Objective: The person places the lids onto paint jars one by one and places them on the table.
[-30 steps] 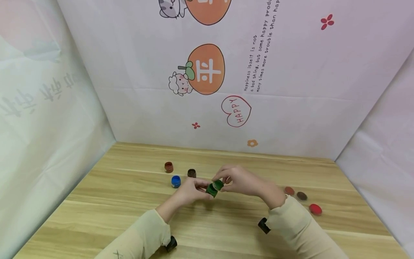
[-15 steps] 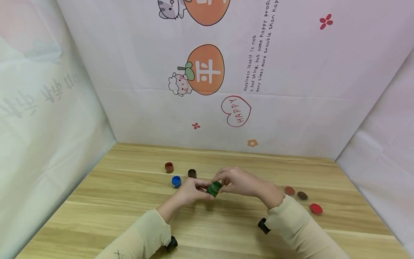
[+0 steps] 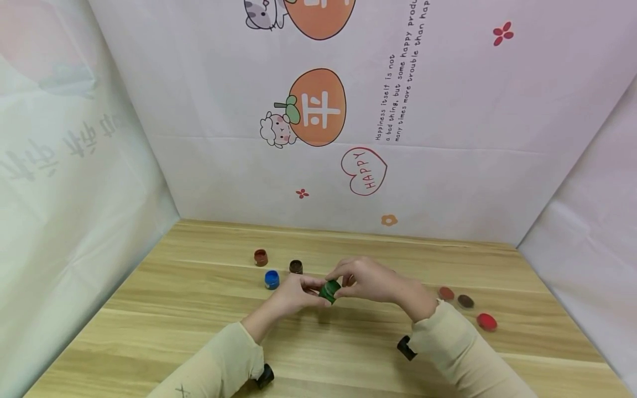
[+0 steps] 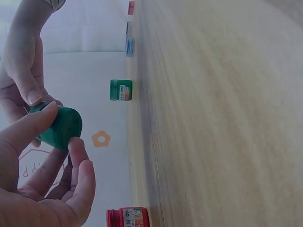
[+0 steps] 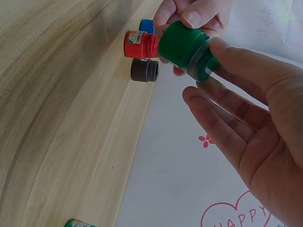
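Note:
In the head view my left hand [image 3: 288,297] grips a small green paint jar [image 3: 325,294] above the table. My right hand [image 3: 370,279] pinches the jar's round lid [image 5: 200,64] against its mouth, thumb on one side and fingers on the other in the right wrist view. There the jar's body [image 5: 180,43] is tipped sideways, with its base toward the left hand. From the left wrist, the jar's green base [image 4: 67,128] shows between thumb and fingertips, while the right hand's fingers hide most of the lid.
Left of the hands stand open jars: a reddish-brown one [image 3: 260,257], a blue one [image 3: 271,279] and a dark brown one [image 3: 296,267]. Loose lids, reddish-brown [image 3: 445,293], dark brown [image 3: 465,301] and red [image 3: 486,321], lie by the right forearm. Another green jar [image 4: 121,90] appears in the left wrist view.
The lid has moved from a tilt beside the green jar's opening down onto its mouth. Both hands have stayed almost in place.

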A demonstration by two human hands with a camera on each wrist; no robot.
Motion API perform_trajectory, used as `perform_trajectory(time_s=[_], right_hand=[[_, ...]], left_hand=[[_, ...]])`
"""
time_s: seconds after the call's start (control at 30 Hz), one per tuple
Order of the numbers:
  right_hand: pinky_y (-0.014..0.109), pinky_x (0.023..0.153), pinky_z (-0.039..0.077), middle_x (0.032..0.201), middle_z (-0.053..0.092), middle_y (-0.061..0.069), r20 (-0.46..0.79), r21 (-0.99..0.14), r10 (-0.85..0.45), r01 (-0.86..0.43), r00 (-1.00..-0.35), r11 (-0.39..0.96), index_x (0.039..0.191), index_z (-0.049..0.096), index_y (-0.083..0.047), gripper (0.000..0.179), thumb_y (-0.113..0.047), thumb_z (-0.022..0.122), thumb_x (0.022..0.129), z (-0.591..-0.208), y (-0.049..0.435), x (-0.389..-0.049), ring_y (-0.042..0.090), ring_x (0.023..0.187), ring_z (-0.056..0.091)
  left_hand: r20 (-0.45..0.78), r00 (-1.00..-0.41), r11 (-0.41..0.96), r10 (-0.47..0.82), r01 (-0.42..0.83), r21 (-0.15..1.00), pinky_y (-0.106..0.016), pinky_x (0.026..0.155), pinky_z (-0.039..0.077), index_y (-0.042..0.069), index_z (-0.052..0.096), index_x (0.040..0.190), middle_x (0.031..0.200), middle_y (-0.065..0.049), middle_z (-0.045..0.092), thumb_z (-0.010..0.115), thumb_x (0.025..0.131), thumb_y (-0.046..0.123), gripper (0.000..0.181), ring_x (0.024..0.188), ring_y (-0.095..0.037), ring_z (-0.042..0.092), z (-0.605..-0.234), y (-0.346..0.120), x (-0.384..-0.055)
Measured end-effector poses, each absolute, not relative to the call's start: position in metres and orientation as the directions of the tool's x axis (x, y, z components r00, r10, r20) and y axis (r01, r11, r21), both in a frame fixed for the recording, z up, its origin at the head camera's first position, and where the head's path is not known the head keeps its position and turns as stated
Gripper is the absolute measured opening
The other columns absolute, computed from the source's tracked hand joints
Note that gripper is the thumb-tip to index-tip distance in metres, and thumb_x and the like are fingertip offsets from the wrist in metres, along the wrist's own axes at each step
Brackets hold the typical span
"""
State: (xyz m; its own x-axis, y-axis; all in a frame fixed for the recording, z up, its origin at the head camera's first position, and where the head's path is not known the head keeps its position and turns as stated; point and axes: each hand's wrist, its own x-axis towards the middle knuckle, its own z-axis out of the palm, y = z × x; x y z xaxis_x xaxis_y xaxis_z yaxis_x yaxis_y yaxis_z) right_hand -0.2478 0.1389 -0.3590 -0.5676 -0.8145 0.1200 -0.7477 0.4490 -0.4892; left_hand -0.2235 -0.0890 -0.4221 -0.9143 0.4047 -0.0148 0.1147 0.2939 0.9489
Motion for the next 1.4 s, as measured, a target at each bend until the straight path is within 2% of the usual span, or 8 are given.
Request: perform_trajectory(time_s=[0.23, 0.47, 0.7, 0.83, 1.0, 1.13, 1.23, 1.4], right_hand=[[0.023, 0.074, 0.055, 0.116, 0.071, 0.005, 0.126, -0.462, -0.805, -0.753, -0.579, 0.469, 0.129, 0.071, -0.004, 0.043, -0.017, 0.082, 0.090, -0.3584, 0.1389, -0.2460, 0.007, 0.082, 0.064], [0.023, 0.073, 0.056, 0.104, 0.071, 0.000, 0.161, -0.415, -0.843, -0.810, -0.513, 0.414, 0.118, 0.076, -0.005, 0.028, -0.003, 0.079, 0.090, -0.3583, 0.1409, -0.2472, 0.005, 0.080, 0.062], [0.023, 0.071, 0.054, 0.101, 0.071, -0.002, 0.127, -0.451, -0.802, -0.754, -0.583, 0.477, 0.108, 0.078, -0.008, 0.019, -0.020, 0.080, 0.093, -0.3607, 0.1408, -0.2465, 0.009, 0.079, 0.063], [0.025, 0.072, 0.055, 0.103, 0.072, -0.001, 0.117, -0.441, -0.785, -0.739, -0.609, 0.508, 0.107, 0.078, -0.009, 0.024, -0.027, 0.081, 0.092, -0.3618, 0.1408, -0.2457, 0.010, 0.082, 0.065], [0.033, 0.084, 0.058, 0.118, 0.072, 0.007, 0.158, -0.429, -0.834, -0.797, -0.529, 0.424, 0.123, 0.074, -0.005, 0.037, -0.016, 0.083, 0.089, -0.3606, 0.1414, -0.2451, 0.019, 0.098, 0.069], [0.030, 0.089, 0.057, 0.122, 0.071, 0.008, 0.170, -0.437, -0.874, -0.830, -0.456, 0.348, 0.124, 0.074, -0.004, 0.035, -0.002, 0.079, 0.090, -0.3586, 0.1404, -0.2448, 0.019, 0.109, 0.067], [0.026, 0.088, 0.056, 0.119, 0.071, 0.007, 0.150, -0.465, -0.876, -0.815, -0.458, 0.346, 0.125, 0.074, -0.003, 0.034, 0.002, 0.076, 0.091, -0.3576, 0.1401, -0.2447, 0.016, 0.108, 0.067], [0.025, 0.084, 0.057, 0.112, 0.072, 0.005, 0.137, -0.472, -0.861, -0.797, -0.489, 0.377, 0.121, 0.075, -0.002, 0.031, -0.002, 0.078, 0.091, -0.3583, 0.1409, -0.2456, 0.012, 0.097, 0.068]], left_hand=[[-0.024, -0.918, 0.264, 0.396, 0.089, 0.960, -0.036, 0.085, 0.057, -0.002, 0.073, 0.122, 0.105, -0.005, 0.075, 0.084, 0.086, 0.010, 0.039, 0.094, -0.018, 0.071, -0.4225, -0.0877, -0.2230], [-0.019, -0.918, 0.252, 0.397, 0.089, 0.964, -0.034, 0.085, 0.057, -0.002, 0.073, 0.121, 0.104, -0.005, 0.075, 0.085, 0.086, 0.010, 0.039, 0.092, -0.017, 0.070, -0.4231, -0.0879, -0.2226], [-0.011, -0.909, 0.224, 0.417, 0.091, 0.970, -0.033, 0.083, 0.057, 0.001, 0.075, 0.119, 0.103, -0.005, 0.076, 0.084, 0.086, 0.010, 0.035, 0.091, -0.017, 0.070, -0.4265, -0.0867, -0.2235], [-0.009, -0.906, 0.226, 0.424, 0.097, 0.969, -0.032, 0.082, 0.056, 0.002, 0.077, 0.115, 0.101, -0.004, 0.076, 0.084, 0.086, 0.011, 0.031, 0.090, -0.016, 0.070, -0.4273, -0.0864, -0.2232], [-0.015, -0.905, 0.238, 0.425, 0.096, 0.967, -0.033, 0.084, 0.056, 0.001, 0.076, 0.117, 0.103, -0.004, 0.075, 0.083, 0.087, 0.010, 0.032, 0.093, -0.016, 0.069, -0.4266, -0.0871, -0.2226], [-0.016, -0.906, 0.245, 0.424, 0.097, 0.965, -0.033, 0.083, 0.057, 0.000, 0.075, 0.119, 0.104, -0.005, 0.075, 0.083, 0.088, 0.011, 0.034, 0.094, -0.017, 0.069, -0.4251, -0.0872, -0.2225], [-0.022, -0.906, 0.243, 0.422, 0.090, 0.966, -0.033, 0.083, 0.056, 0.000, 0.075, 0.118, 0.104, -0.005, 0.075, 0.083, 0.088, 0.011, 0.033, 0.092, -0.016, 0.069, -0.4242, -0.0868, -0.2223], [-0.025, -0.911, 0.246, 0.413, 0.085, 0.966, -0.033, 0.084, 0.056, 0.002, 0.076, 0.117, 0.105, -0.005, 0.075, 0.083, 0.087, 0.011, 0.032, 0.093, -0.016, 0.069, -0.4232, -0.0856, -0.2216]])
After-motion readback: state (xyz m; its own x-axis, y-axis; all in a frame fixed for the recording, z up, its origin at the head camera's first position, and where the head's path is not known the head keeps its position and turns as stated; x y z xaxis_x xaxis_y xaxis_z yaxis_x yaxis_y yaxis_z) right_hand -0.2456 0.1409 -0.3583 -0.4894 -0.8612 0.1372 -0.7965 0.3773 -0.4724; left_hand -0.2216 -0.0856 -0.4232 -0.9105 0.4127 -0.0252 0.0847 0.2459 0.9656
